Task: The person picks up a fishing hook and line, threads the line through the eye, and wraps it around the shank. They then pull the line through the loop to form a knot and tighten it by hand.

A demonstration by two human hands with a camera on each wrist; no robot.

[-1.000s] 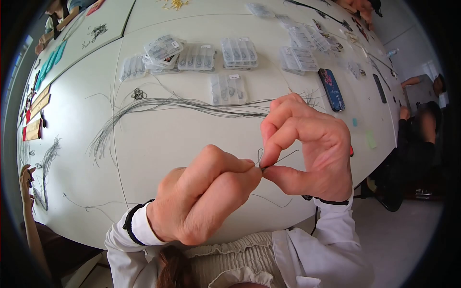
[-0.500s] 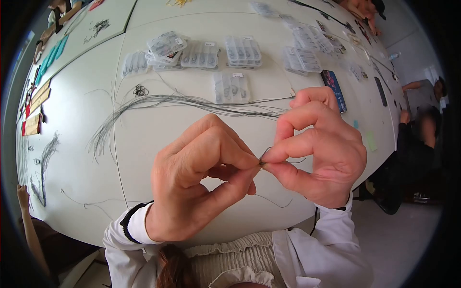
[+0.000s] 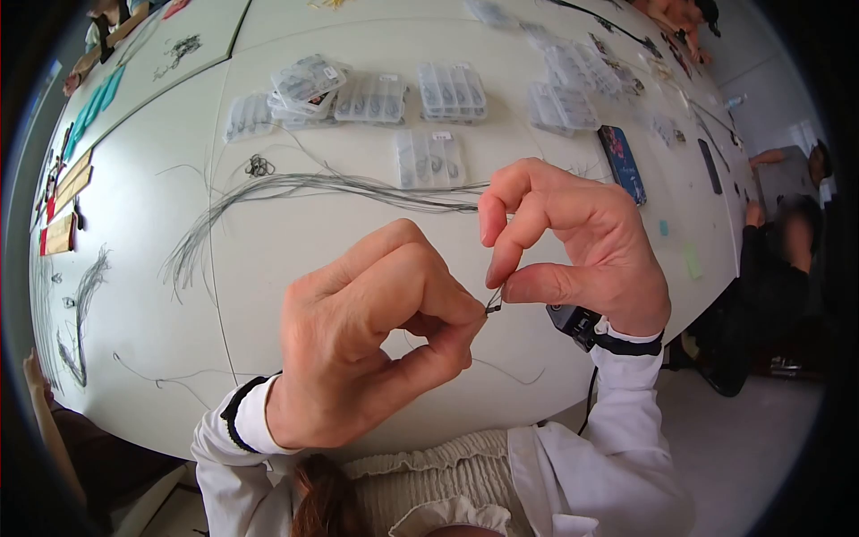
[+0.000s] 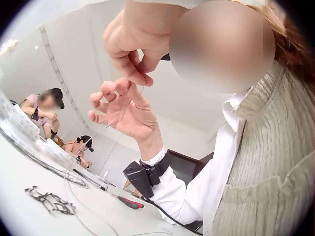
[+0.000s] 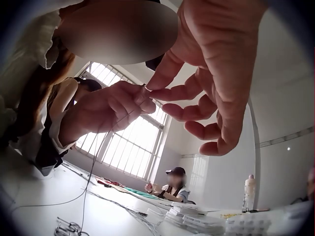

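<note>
lying along the left side of the table (image 3: 295, 259) are teal strips (image 3: 94, 112), tan pouches (image 3: 59, 234) and a dark strand bunch (image 3: 87, 291). a loose thread (image 3: 183, 382) runs under the left hand (image 3: 380, 331), which hides part of it. further in, a small black coil (image 3: 259, 166) sits just beside a long strand bundle (image 3: 295, 186), with clear boxes (image 3: 371, 97) behind, some stacked. the left hand pinches the wire (image 3: 497, 299) between thumb and index finger, at a small dark part; the wire is up off the table, between both hands. the right hand (image 3: 586, 259) has thumb and index finger narrowed on the wire's upper strands, other fingers bent and apart; it covers the bundle's right end. a camera (image 3: 573, 324) is strapped to its wrist. beyond that hand lie a phone (image 3: 622, 165) and more boxes (image 3: 562, 107). the left wrist view shows a red-handled tool (image 4: 130, 202) on the table.
</note>
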